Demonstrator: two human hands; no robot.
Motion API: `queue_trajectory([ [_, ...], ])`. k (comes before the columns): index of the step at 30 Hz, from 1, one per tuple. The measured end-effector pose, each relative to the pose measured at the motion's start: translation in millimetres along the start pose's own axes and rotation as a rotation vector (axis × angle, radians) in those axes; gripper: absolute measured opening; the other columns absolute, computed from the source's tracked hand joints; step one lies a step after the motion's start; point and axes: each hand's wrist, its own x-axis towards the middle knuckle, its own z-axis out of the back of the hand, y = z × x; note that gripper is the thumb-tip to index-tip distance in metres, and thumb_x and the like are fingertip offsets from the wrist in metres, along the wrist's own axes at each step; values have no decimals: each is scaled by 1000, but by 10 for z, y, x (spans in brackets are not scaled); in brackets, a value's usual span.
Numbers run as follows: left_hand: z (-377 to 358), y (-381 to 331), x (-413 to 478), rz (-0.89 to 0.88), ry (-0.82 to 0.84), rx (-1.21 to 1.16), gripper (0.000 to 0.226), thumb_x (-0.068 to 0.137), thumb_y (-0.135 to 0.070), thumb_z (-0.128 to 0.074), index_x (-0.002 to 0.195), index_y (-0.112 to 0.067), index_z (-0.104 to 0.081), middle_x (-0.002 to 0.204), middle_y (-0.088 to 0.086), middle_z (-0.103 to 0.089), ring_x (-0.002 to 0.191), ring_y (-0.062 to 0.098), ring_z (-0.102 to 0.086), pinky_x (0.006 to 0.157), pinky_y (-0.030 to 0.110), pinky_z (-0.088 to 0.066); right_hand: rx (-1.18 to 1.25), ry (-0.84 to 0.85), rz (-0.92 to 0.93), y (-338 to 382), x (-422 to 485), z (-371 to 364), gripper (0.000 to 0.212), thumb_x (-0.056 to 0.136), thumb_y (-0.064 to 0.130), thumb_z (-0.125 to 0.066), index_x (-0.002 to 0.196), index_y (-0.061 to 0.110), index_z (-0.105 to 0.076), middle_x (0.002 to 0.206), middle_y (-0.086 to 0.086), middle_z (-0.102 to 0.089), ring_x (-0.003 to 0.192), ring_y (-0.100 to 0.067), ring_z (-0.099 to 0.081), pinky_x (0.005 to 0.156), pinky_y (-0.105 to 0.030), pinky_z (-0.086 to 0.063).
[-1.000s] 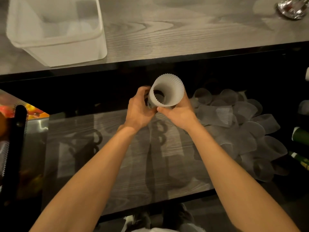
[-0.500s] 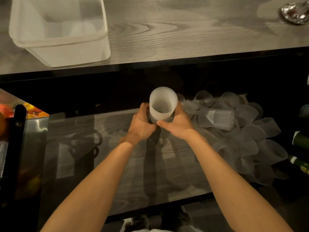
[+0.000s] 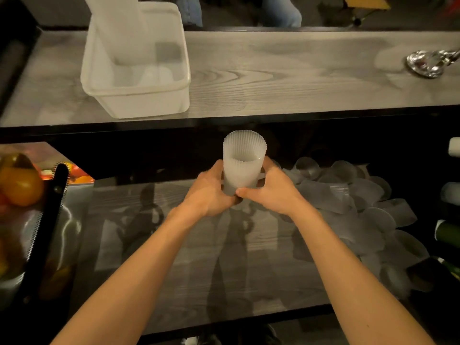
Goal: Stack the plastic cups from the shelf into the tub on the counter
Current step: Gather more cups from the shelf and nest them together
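My left hand [image 3: 209, 192] and right hand [image 3: 271, 192] both grip the lower part of one ribbed plastic cup [image 3: 244, 163]. Left fingers wrap its left side; right fingers wrap its right side, with the right thumb [image 3: 245, 192] pressed across the near face at the base. The two hands meet just below the cup. The cup is upright, mouth up, its scalloped rim clear of both hands. Cloudy white wall; whether it is one cup or several nested, I cannot tell.

The cup is held above the shelf [image 3: 199, 257], a grey wood-grain board, not touching it. Shadows of my arms fall on the board.

Right of my right hand, a heap of loose cups [image 3: 353, 210] lies on the shelf, tipped on their sides and overlapping, reaching toward the near right corner.

Far from me, above the shelf's dark gap, runs the counter [image 3: 286, 78], also grey wood grain. The tub [image 3: 139, 100] sits on its left part, translucent white, rectangular, open side up. Inside it, a tall pale stack [image 3: 117, 26] leans against the far left wall.

On the far right of the counter is a shiny metal object [image 3: 428, 62], too blurred to identify.

At the left edge, near me, is a dark mesh basket [image 3: 44, 220] holding orange and yellow fruit [image 3: 21, 185].
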Motion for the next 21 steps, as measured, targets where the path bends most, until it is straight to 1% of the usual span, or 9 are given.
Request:
queue_trajectory([
  [2,122,-31,-67,-18,41,78,90,68,-41,-90,144,-27,-43,128,-3,-64,109,18,-66,88,33,-56,-65,38,12,69,-48,54,91,71,50,-88,146,25,-43,132,8,-60,116,-12,-60,93,-40,-60],
  [4,207,-66,-141,-26,76,107,92,66,-43,-91,143,-26,-45,126,-4,-64,111,18,-65,90,37,-59,-109,61,15,127,-118,95,93,70,55,-88,146,25,-44,131,9,-59,114,-11,-60,91,-36,-59],
  [7,283,-124,-256,-25,84,113,95,65,-42,-92,145,-27,-43,126,-4,-63,109,18,-66,90,42,-61,-106,80,27,222,-217,128,94,72,51,-89,149,27,-42,132,11,-56,115,-10,-57,89,-28,-55],
  [8,310,-141,-288,-28,79,111,95,66,-41,-92,146,-26,-41,126,-3,-64,107,18,-67,88,42,-62,-95,84,40,259,-239,130,94,72,50,-89,150,28,-41,133,12,-56,116,-10,-57,90,-27,-55],
  [11,408,-205,-383,-32,57,87,95,67,-41,-92,145,-29,-41,126,-3,-63,104,19,-67,82,43,-64,-57,85,77,382,-293,151,95,70,51,-90,150,32,-41,131,13,-60,117,-8,-61,93,-33,-58],
  [13,530,-281,-439,-52,28,82,93,67,-41,-92,144,-32,-42,124,-6,-64,105,17,-67,85,40,-63,-74,77,103,525,-318,211,94,69,55,-89,148,33,-42,128,13,-63,112,-7,-64,92,-36,-59],
  [15,709,-390,-497,-76,2,84,89,66,-44,-92,142,-34,-44,117,-12,-65,102,10,-66,87,33,-60,-126,57,138,718,-335,310,94,67,62,-86,146,34,-44,125,14,-64,105,-7,-65,90,-38,-60],
  [19,1148,-713,-641,-148,-54,72,87,68,-48,-91,142,-36,-48,104,-17,-65,92,1,-64,84,27,-56,-121,12,208,1160,-383,537,87,69,65,-84,142,36,-48,119,18,-64,93,-6,-70,83,-35,-61],
  [21,1349,-872,-693,-179,-100,58,85,69,-49,-90,142,-35,-49,106,-18,-65,93,1,-63,84,27,-56,-94,-20,245,1375,-386,635,78,71,63,-83,136,40,-48,116,21,-62,93,-6,-69,80,-32,-60],
])
